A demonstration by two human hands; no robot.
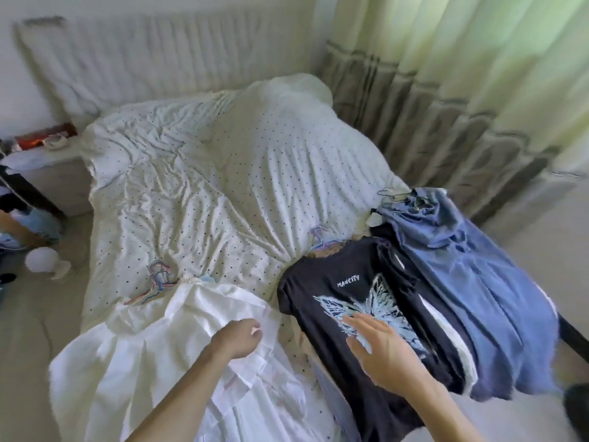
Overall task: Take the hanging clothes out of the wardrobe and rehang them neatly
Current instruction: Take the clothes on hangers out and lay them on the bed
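White garment (134,355) cut off below, hangers (157,279) half-hidden

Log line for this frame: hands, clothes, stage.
stage: clothes laid on bed | left grip: holds white garment | right grip: flat on black tee | blue garment: untouched
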